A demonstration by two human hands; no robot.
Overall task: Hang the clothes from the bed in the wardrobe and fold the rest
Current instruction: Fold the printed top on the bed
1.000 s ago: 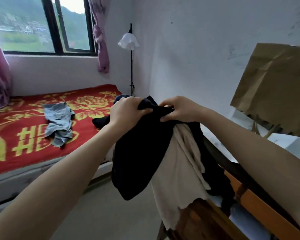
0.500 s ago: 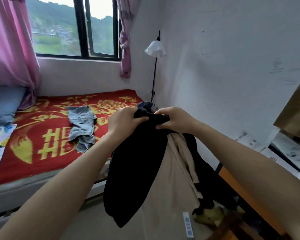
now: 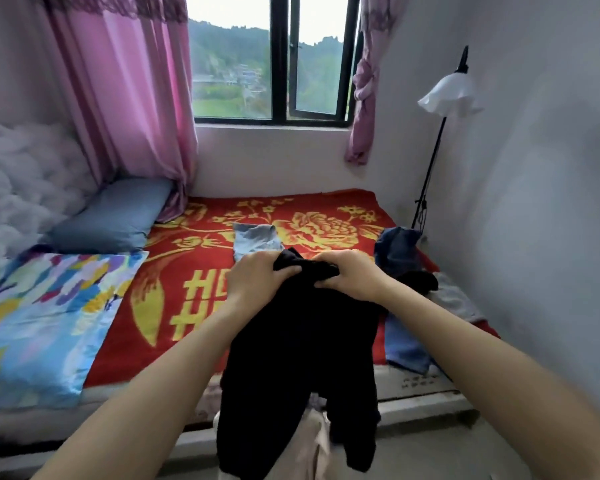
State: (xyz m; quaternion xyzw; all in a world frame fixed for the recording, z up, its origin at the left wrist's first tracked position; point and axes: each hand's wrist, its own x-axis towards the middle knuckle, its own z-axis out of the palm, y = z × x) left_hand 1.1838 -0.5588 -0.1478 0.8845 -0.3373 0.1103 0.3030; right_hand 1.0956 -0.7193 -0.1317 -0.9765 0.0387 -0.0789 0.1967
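A black garment hangs in front of me over the foot of the bed. My left hand and my right hand each grip its bunched top edge, close together. A beige garment shows below the black one. On the red and gold bedspread lie a light-blue denim piece, a dark-blue garment, a black piece, a grey piece and a blue cloth over the bed's right edge.
A blue pillow and a colourful patterned quilt lie at the left of the bed. Pink curtains frame the window. A floor lamp stands in the right corner by the white wall.
My view has swung left from the desk and chair to face the bed. Both hands have kept their hold on the black garment and carried it over the bed's foot.
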